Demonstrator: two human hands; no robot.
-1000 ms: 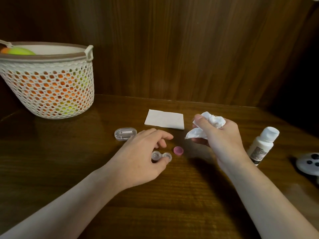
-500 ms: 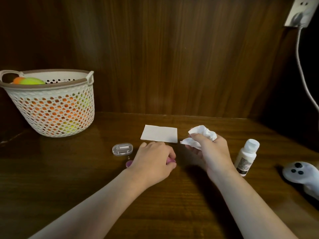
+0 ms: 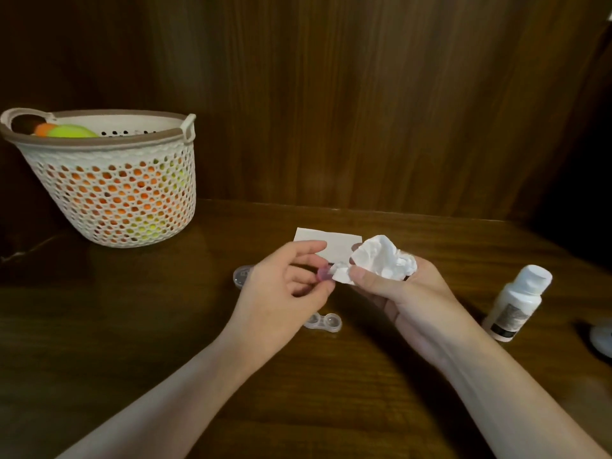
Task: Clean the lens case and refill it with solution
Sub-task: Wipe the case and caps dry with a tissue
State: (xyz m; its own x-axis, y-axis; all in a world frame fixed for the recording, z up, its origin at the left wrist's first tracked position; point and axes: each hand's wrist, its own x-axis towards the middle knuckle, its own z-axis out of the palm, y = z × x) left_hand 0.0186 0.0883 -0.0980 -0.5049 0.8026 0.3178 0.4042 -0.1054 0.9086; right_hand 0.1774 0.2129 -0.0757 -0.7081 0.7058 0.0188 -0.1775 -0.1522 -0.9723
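Note:
My left hand [image 3: 284, 286] is raised above the table and pinches a small pink cap [image 3: 324, 273] between thumb and fingers. My right hand [image 3: 407, 299] grips a crumpled white tissue [image 3: 381, 260], and a corner of the tissue touches the cap. The clear lens case [image 3: 326, 323], with two open wells, lies on the wooden table [image 3: 132, 326] below and between my hands. A white solution bottle [image 3: 516, 306] with its cap on stands upright to the right.
A flat white tissue sheet [image 3: 334, 245] lies behind my hands. A small clear oval container [image 3: 241, 276] sits left of my left hand, partly hidden. A perforated basket [image 3: 109, 180] of coloured balls stands at the back left. A white object [image 3: 601, 336] lies at the right edge.
My left hand has picked the pink cap up from the table and lifted it to the tissue. The lens case now lies uncovered on the table. The camera view shifted.

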